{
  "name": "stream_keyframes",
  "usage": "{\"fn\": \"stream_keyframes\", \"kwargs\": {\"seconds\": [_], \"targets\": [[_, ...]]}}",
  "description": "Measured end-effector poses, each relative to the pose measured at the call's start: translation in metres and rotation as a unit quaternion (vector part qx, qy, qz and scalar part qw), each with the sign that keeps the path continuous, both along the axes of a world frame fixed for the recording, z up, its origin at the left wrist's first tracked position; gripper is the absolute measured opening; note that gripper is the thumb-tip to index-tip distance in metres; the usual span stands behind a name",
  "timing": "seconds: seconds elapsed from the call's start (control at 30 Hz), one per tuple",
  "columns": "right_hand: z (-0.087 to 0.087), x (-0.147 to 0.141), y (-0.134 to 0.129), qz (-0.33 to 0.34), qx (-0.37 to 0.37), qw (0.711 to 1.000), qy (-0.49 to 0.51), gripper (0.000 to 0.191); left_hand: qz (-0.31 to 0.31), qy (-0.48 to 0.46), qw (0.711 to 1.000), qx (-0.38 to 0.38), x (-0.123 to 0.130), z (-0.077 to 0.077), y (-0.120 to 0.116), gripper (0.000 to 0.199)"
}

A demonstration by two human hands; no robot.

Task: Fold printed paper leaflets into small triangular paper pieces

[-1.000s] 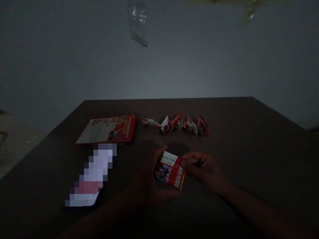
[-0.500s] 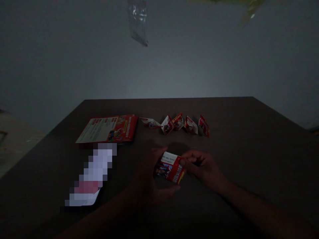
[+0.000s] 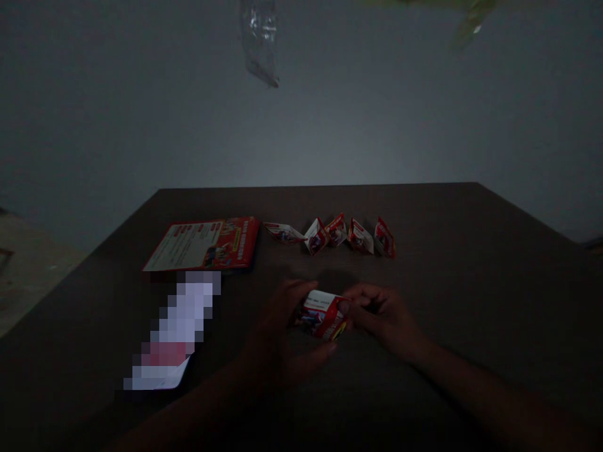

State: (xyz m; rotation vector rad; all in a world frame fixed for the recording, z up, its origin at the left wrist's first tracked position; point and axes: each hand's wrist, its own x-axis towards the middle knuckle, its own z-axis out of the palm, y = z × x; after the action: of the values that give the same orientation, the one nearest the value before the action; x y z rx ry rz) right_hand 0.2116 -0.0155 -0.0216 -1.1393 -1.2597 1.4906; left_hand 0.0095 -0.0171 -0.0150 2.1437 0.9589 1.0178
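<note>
A small red and white printed card (image 3: pixel 323 317) is held above the table between both hands. My right hand (image 3: pixel 381 317) pinches its right edge between thumb and bent fingers. Around the left side curls my left hand (image 3: pixel 277 339), its fingers at the upper left and its thumb along the lower edge. The card's printed face tilts upward; shadow hides where the left fingers meet it. Beyond my hands stands a zigzag row of similar folded cards (image 3: pixel 316 237), red and white.
A flat red and white printed box or booklet (image 3: pixel 188 248) lies at the back left of the dark table (image 3: pixel 447 251). Nearer me is a phone (image 3: pixel 174 339) with a lit, blurred screen. On the wall hangs a clear plastic piece (image 3: pixel 260 41).
The card has tipped, so its printed face looks shorter and its lower edge sits higher. My left thumb has risen slightly with it. My right hand keeps its pinch.
</note>
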Motion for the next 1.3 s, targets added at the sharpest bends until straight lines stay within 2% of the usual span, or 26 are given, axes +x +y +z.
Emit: {"fn": "stream_keyframes", "kwargs": {"seconds": [0.87, 1.3], "targets": [[-0.0010, 0.0005, 0.0011, 0.004, 0.008, 1.000, -0.020, 0.024, -0.008, -0.017, 1.000, 0.022, -0.0008, -0.0048, 0.0048, 0.059], [-0.0004, 0.0010, 0.0011, 0.008, 0.017, 0.999, -0.037, 0.022, -0.010, -0.047, 0.997, 0.060, 0.0011, -0.0017, 0.0051, 0.043]]}}
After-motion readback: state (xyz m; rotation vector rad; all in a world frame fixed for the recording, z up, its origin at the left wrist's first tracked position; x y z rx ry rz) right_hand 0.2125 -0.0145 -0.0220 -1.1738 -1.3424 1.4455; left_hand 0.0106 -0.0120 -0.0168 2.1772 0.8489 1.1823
